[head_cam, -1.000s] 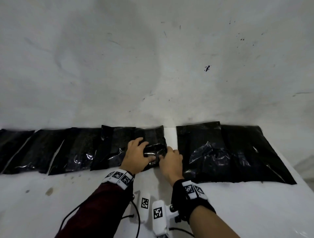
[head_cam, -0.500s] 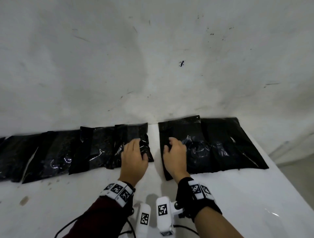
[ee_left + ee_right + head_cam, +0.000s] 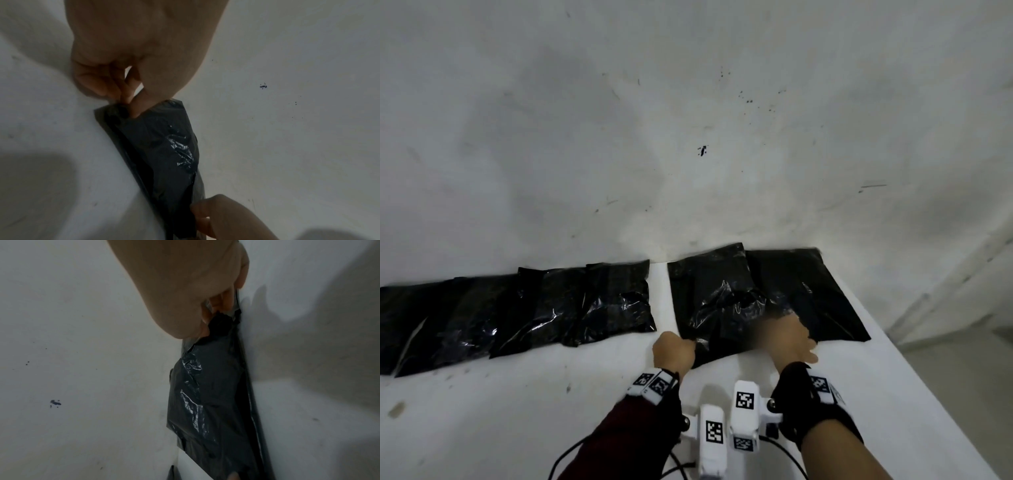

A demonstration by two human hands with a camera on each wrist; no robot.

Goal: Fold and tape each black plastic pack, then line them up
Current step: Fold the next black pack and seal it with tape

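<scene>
Fingers of the left hand (image 3: 674, 353) pinch the near-left corner of the black pack (image 3: 714, 301); the right hand (image 3: 787, 339) grips its near-right edge. It lies right of the lined-up packs (image 3: 524, 315), overlapping another pack (image 3: 808, 294). Slick, loosely filled plastic could slip or bunch, dragging that neighbour askew.

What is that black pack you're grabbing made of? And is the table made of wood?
The black pack looks like thin, glossy plastic film: it crinkles and throws bright glints, and its corners bunch where the left hand and right hand pinch it. The table shows only a smooth, matte white surface with small stains; what lies beneath can't be told.
</scene>
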